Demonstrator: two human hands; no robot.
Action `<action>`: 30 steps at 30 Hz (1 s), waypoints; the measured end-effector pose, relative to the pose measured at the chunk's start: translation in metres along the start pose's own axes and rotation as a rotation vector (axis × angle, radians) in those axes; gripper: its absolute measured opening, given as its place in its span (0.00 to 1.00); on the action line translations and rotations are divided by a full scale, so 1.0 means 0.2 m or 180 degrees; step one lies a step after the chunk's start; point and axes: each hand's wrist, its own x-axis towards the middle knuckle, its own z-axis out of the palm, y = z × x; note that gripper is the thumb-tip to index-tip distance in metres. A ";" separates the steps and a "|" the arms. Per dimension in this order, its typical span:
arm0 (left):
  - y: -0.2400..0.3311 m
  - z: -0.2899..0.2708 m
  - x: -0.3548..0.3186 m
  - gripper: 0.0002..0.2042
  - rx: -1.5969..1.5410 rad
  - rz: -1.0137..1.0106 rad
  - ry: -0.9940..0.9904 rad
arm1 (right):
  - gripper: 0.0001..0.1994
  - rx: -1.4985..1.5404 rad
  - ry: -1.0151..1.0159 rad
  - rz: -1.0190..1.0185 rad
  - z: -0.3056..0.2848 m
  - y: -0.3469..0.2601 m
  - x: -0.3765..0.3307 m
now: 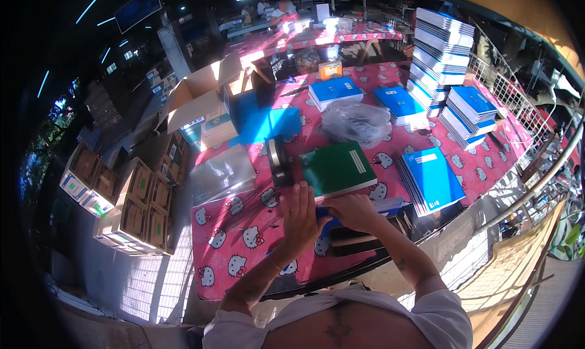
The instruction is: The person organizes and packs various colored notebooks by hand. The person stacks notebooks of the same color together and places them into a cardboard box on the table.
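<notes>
The left hand [298,215] and the right hand [354,212] are bare, as are the forearms [265,276] behind them. Just behind the left hand runs 1 thin light line [278,267] — perhaps a band, too small to tell. Farther back from the right hand, its forearm bears 1 small dark marking [400,264]. Well behind the hands hang 2 loose white short sleeves [448,318] of a white top [379,299]; between the sleeves, farthest from the hands — 1 larger, dark, branching marking [339,331] on bare chest [295,335].
</notes>
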 end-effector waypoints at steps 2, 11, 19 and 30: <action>0.10 0.13 -0.19 0.37 -0.0423 -0.0212 -0.0097 | 0.12 0.0001 0.0172 -0.0064 0.00 0.00 -0.01; 0.05 0.23 -0.22 0.41 -0.0155 -0.0061 -0.0002 | 0.13 -0.0044 0.0286 -0.0084 0.01 0.02 0.00; 0.10 0.18 -0.33 0.40 -0.0173 0.0173 -0.0269 | 0.20 -0.0256 0.0701 -0.0139 -0.19 0.08 -0.12; 0.06 0.03 0.06 0.27 -0.0281 0.0414 -0.0282 | 0.12 -0.0351 -0.0258 0.0224 -0.19 0.21 -0.17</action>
